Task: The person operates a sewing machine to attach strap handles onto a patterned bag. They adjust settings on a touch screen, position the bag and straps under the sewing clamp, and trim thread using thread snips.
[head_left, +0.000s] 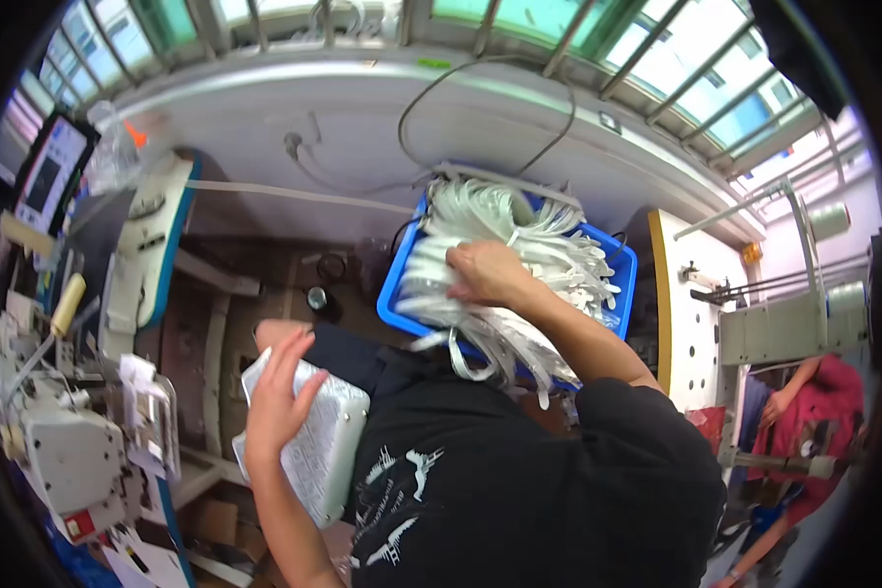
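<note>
A blue crate [389, 299] in the upper middle is heaped with white strips [559, 257], bundled and looped, some hanging over its near edge. My right hand [488, 273] reaches into the heap with its fingers bent down among the strips; whether they grip one is hidden. Lower left, a white padded, rounded panel [328, 441] with metal studs at its corners rests tilted by my lap. Over its upper left part is my left hand [282, 392], fingers spread, holding nothing.
Sewing machines stand at the left [69, 451] and the right [774, 328]. A screen [54, 171] is at the upper left. Behind the crate runs a wall with a cable [402, 118] under barred windows. Another person [823, 412] in red is at the far right.
</note>
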The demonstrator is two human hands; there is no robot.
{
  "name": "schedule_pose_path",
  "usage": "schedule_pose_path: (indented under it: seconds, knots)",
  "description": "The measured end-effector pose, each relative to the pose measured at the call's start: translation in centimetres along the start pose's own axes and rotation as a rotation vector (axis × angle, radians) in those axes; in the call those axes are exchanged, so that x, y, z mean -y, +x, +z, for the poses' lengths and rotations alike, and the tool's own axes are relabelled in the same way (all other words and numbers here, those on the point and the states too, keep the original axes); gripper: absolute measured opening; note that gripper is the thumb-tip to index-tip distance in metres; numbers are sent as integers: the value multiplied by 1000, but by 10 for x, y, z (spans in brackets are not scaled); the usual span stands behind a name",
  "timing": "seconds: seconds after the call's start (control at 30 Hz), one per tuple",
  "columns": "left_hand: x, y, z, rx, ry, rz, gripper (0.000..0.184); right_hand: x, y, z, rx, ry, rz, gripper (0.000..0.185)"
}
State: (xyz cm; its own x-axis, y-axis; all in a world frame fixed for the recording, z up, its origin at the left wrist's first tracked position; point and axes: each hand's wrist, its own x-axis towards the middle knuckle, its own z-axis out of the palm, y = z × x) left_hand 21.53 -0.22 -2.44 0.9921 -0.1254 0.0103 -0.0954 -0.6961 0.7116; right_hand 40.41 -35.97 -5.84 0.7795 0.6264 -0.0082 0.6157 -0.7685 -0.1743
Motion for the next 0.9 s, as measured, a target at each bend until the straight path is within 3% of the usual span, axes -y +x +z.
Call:
schedule_pose_path:
  seconds: [0.1, 0.23, 0.33, 0.4, 0.47, 0.53, 0.6, 0.77, 0.83, 0.9]
  knots:
    - [7, 1, -1, -27, -31, 89, 53, -17, 9, -31, 149, 421, 94, 43]
    - [12, 12, 4, -6, -74, 71, 54, -37, 17, -64, 105, 703, 159, 36]
    - [0, 10, 3, 13, -82, 42, 54, -42, 15, -89, -65, 569, 209, 30]
    - [-11, 17, 3, 42, -125, 53, 55, -46, 13, -91, -380, 39, 128, 26]
    - [-12, 21, 5, 47, -144, 59, 55, -61, 16, -98, -390, 447, 103, 28]
    - [-14, 21, 6, 60, -195, 76, 56, -51, 8, -156, -331, 1168, 345, 27]
    - [-34, 29, -1, 71, -237, 121, 56, -20, 19, -186, -681, 1442, 63, 23]
    - [-110, 84, -16, 82, -460, 417, 61, 53, 70, -240, -534, 1802, -215, 19]
    - [-136, 110, 0, -12, -524, 466, 71, 91, 74, -289, -1021, 1576, -285, 45]
    - [-156, 126, 7, -305, -404, 498, 79, 121, 95, -284, -812, 1618, -324, 46]
